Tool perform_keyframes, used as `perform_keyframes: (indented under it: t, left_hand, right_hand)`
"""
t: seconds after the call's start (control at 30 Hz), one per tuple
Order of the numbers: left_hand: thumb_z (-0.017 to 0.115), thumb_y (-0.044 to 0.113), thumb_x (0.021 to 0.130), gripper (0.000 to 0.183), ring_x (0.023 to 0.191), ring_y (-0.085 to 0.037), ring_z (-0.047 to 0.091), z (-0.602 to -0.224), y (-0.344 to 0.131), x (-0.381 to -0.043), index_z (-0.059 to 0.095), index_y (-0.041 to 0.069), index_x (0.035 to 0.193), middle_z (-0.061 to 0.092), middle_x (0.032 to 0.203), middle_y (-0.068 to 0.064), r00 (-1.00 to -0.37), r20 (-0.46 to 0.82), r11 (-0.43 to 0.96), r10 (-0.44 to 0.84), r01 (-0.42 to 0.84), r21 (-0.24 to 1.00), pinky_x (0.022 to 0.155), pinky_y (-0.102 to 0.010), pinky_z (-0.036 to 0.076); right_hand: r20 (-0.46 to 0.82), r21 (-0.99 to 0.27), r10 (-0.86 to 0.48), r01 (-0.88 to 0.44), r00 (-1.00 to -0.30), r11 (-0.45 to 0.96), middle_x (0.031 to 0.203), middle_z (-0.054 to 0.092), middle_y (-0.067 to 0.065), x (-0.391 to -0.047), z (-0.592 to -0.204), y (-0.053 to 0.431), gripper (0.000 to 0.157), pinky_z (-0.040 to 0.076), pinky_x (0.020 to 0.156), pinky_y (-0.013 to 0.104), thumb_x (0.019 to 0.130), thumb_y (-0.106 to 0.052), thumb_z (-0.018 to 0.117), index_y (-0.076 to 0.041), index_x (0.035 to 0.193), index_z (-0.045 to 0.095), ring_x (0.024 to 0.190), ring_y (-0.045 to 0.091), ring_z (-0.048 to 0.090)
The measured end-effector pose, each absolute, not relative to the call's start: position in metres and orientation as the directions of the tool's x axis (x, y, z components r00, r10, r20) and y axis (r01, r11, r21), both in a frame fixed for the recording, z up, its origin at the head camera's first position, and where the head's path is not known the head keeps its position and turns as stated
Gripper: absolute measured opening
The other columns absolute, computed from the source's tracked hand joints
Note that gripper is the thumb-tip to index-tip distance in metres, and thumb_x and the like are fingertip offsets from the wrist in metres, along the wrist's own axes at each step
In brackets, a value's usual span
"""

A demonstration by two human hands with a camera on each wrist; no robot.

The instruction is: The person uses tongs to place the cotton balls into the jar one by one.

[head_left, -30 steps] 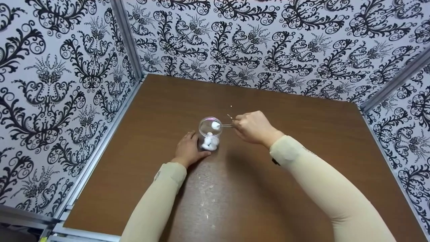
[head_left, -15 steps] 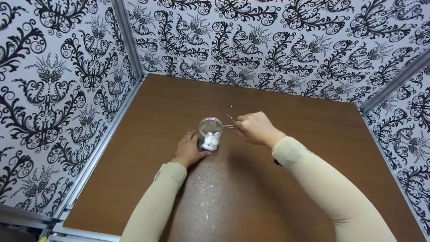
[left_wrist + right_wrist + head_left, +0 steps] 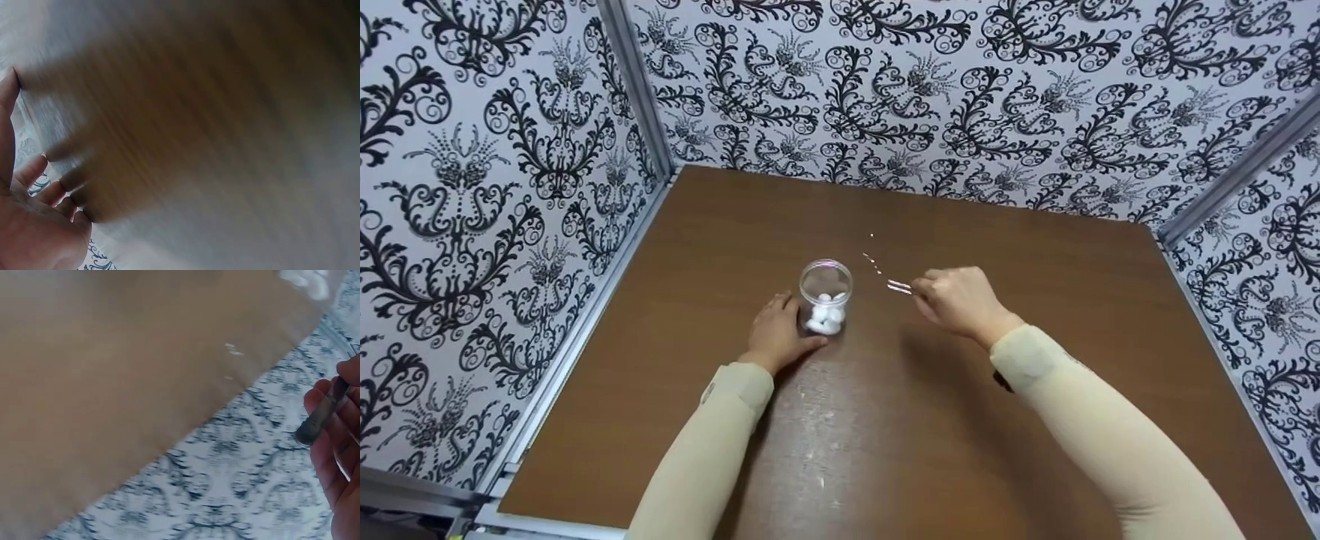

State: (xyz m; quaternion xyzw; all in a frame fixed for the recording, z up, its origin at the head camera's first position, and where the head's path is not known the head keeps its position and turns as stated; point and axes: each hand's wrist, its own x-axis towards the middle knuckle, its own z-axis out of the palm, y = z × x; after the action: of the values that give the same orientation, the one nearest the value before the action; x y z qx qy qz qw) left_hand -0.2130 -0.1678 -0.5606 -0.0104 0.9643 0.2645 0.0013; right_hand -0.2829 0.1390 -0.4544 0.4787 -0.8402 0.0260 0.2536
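A clear round jar stands on the table with several white, egg-shaped balls in its lower part. My left hand cups the jar's left side, thumb in front and fingers behind; in the left wrist view, the fingers are bent. Metal tweezers are pinched in my right hand, to the right of the jar. Their two bright prongs point left, apart, with nothing between them. The right wrist view shows the tweezers' dark rounded rear end sticking out past the fingers.
The brown wooden table has a few tiny bright specks behind the tweezers. Black-and-white patterned walls and metal posts bound its back and sides.
A white ball at the tweezers' tips, held over the jar's mouth, has dropped into the jar. My right hand has drawn the tweezers out to the right. The left hand stays at the jar.
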Motion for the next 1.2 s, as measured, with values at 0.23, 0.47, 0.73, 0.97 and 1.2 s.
perform_keyframes:
  t: [0.23,0.47,0.73,0.97,1.2]
  left_hand:
    - [0.084,0.055,0.082,0.094,0.155,-0.041,0.034,-0.559,-0.167,-0.213,0.050,0.001,0.151,0.041,0.163,-0.024,-1.000,-0.026,0.869,-0.017,-0.028,0.494,0.128,-0.052,0.029]
    - [0.086,0.055,0.081,0.090,0.155,-0.041,0.035,-0.560,-0.168,-0.213,0.054,0.003,0.148,0.042,0.162,-0.023,-1.000,-0.015,0.863,-0.023,-0.027,0.504,0.128,-0.052,0.030]
    - [0.086,0.053,0.081,0.090,0.155,-0.042,0.036,-0.560,-0.168,-0.212,0.054,0.001,0.147,0.043,0.161,-0.025,-1.000,0.011,0.861,-0.012,-0.005,0.509,0.127,-0.053,0.030]
    - [0.087,0.053,0.080,0.093,0.154,-0.041,0.036,-0.559,-0.168,-0.211,0.052,0.000,0.149,0.044,0.161,-0.025,-1.000,0.023,0.859,-0.012,0.002,0.512,0.127,-0.052,0.031]
    - [0.087,0.053,0.080,0.092,0.153,-0.041,0.038,-0.559,-0.168,-0.211,0.054,0.000,0.148,0.046,0.160,-0.024,-0.999,0.028,0.860,-0.017,-0.001,0.511,0.126,-0.052,0.032]
  right_hand:
    - [0.376,0.164,-0.757,-0.765,-0.535,0.622,0.070,0.070,0.001,-0.274,-0.495,0.158,0.003,0.052,0.046,0.047,0.082,-0.015,0.075,-0.012,0.081,0.075,0.058,0.026,0.068]
    - [0.314,0.101,-0.714,-0.726,-0.626,0.680,0.067,0.065,0.003,-0.270,-0.511,0.158,0.017,0.053,0.049,0.053,0.084,-0.017,0.079,-0.011,0.073,0.067,0.058,0.031,0.066]
    - [0.248,0.061,-0.706,-0.717,-0.663,0.695,0.070,0.064,0.005,-0.270,-0.517,0.157,0.017,0.052,0.050,0.049,0.088,-0.018,0.079,-0.009,0.077,0.069,0.059,0.030,0.064]
    - [0.239,0.033,-0.716,-0.732,-0.656,0.681,0.074,0.061,0.006,-0.269,-0.519,0.153,0.014,0.051,0.050,0.050,0.090,-0.019,0.080,-0.007,0.084,0.075,0.058,0.031,0.062]
    - [0.257,0.091,-0.736,-0.743,-0.626,0.664,0.074,0.062,0.006,-0.271,-0.527,0.152,0.015,0.051,0.049,0.049,0.088,-0.020,0.081,-0.010,0.079,0.073,0.057,0.031,0.062]
